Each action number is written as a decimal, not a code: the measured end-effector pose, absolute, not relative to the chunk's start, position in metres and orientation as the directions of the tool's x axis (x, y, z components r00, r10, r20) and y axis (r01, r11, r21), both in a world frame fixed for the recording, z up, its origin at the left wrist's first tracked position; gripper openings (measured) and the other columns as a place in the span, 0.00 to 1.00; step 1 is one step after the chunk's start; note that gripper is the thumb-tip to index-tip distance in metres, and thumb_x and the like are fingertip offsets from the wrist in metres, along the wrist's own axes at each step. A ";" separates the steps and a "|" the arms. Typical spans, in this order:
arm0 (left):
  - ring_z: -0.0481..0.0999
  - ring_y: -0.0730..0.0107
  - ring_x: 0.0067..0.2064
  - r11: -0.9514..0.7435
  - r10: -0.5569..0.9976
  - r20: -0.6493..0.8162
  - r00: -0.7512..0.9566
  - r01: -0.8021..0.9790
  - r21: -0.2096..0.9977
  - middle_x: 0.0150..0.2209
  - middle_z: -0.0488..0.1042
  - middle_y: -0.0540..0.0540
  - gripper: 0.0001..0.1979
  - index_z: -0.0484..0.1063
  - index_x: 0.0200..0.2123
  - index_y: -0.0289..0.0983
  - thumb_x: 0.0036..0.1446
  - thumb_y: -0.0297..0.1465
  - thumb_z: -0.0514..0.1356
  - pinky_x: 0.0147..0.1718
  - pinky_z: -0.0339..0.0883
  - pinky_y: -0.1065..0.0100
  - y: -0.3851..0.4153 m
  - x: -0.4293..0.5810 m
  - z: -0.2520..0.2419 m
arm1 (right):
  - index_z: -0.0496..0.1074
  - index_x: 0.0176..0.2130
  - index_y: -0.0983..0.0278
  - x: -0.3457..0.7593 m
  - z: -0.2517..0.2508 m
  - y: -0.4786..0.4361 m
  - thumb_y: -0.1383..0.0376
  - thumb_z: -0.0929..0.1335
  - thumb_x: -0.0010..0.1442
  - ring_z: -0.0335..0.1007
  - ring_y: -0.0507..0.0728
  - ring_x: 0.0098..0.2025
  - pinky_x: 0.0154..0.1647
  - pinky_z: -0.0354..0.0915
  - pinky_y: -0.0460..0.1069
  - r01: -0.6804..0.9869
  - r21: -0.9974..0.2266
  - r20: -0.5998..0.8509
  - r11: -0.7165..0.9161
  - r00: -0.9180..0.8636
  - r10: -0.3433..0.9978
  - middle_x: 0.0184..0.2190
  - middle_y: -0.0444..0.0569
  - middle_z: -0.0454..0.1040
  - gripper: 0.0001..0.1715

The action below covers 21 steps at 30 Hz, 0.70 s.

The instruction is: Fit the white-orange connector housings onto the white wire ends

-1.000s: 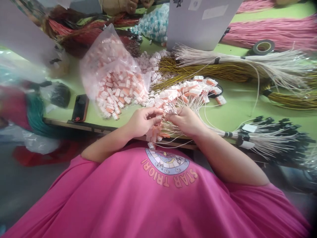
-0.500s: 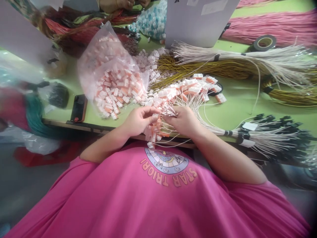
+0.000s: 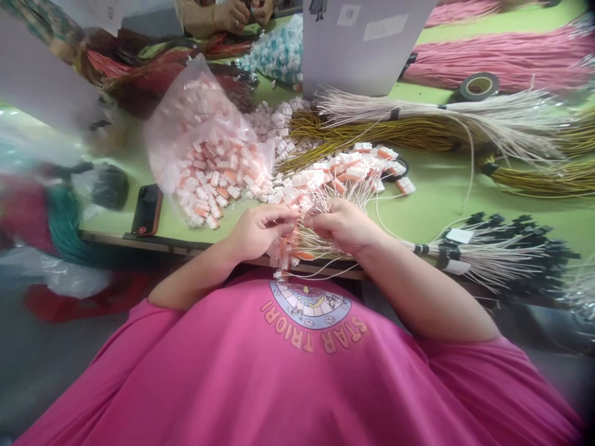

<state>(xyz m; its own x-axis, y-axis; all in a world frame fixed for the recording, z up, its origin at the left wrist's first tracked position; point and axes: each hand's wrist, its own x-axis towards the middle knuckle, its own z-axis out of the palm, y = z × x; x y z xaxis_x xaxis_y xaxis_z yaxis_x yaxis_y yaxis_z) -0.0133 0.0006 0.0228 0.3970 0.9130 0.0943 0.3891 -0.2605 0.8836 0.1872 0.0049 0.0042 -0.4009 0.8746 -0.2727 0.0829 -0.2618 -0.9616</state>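
Note:
Over the table's front edge, my right hand [image 3: 346, 226] is closed around thin white wires [image 3: 320, 204] whose bare-looking ends point left. Facing it, my left hand [image 3: 260, 232] is pinched, thumb against fingers; what lies between the tips is too small to make out. The fingertips of both hands nearly meet. White-and-orange plug connectors [image 3: 356, 164] with wires in them are heaped just behind my hands, and more connectors [image 3: 281, 254] hang below them at the edge. Loose connectors [image 3: 209, 186] spill from a clear plastic bag [image 3: 198, 99] on the left.
A phone [image 3: 147, 210] lies at the left edge. Yellow wires [image 3: 372, 133], a white wire bundle [image 3: 437, 108], a tape roll [image 3: 478, 87] and black-ended wires [image 3: 506, 254] lie right. A purple-grey panel [image 3: 360, 46] stands behind. Across the table are another person's hands [image 3: 237, 15].
My right hand's fingers have curled further, and its tips have moved slightly left towards my left hand. The view has shifted a little, showing more of the other person's hands.

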 end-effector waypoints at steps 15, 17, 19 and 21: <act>0.78 0.70 0.33 -0.074 0.944 -0.056 0.326 0.374 0.925 0.34 0.80 0.45 0.09 0.78 0.38 0.36 0.51 0.30 0.64 0.36 0.76 0.67 -0.001 -0.007 0.020 | 0.55 0.14 0.61 0.185 0.005 0.004 0.64 0.68 0.51 0.42 0.46 0.15 0.17 0.39 0.48 0.067 -0.946 -0.318 -0.318 -0.392 0.863 0.10 0.36 0.51 0.21; 0.78 0.69 0.39 -0.204 0.939 0.060 0.338 0.408 0.890 0.39 0.80 0.45 0.07 0.78 0.37 0.37 0.52 0.29 0.63 0.43 0.74 0.66 -0.002 -0.007 0.019 | 0.54 0.14 0.61 0.185 0.001 0.004 0.64 0.68 0.51 0.43 0.46 0.15 0.17 0.39 0.48 0.039 -0.944 -0.316 -0.328 -0.394 0.863 0.10 0.37 0.51 0.22; 0.78 0.68 0.42 -0.283 0.919 0.123 0.374 0.412 0.866 0.40 0.79 0.45 0.07 0.78 0.36 0.38 0.53 0.27 0.62 0.45 0.73 0.65 -0.003 -0.007 0.018 | 0.54 0.15 0.61 0.185 -0.003 0.005 0.63 0.68 0.51 0.43 0.46 0.15 0.17 0.40 0.48 0.015 -0.944 -0.309 -0.331 -0.401 0.862 0.11 0.37 0.51 0.22; 0.78 0.68 0.41 -0.313 0.906 0.139 0.400 0.412 0.856 0.40 0.79 0.45 0.08 0.78 0.37 0.38 0.53 0.27 0.62 0.45 0.74 0.65 -0.004 -0.007 0.017 | 0.54 0.14 0.61 0.185 -0.005 0.005 0.64 0.68 0.51 0.43 0.46 0.15 0.17 0.40 0.48 -0.006 -0.942 -0.303 -0.335 -0.412 0.859 0.11 0.37 0.51 0.22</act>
<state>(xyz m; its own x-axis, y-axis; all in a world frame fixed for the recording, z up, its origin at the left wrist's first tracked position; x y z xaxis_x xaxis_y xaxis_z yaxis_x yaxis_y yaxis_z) -0.0067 -0.0040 0.0171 0.3999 0.9060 0.1385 0.4120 -0.3127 0.8559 0.1850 0.0049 -0.0052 -0.4122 0.8594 -0.3026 -0.0060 -0.3347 -0.9423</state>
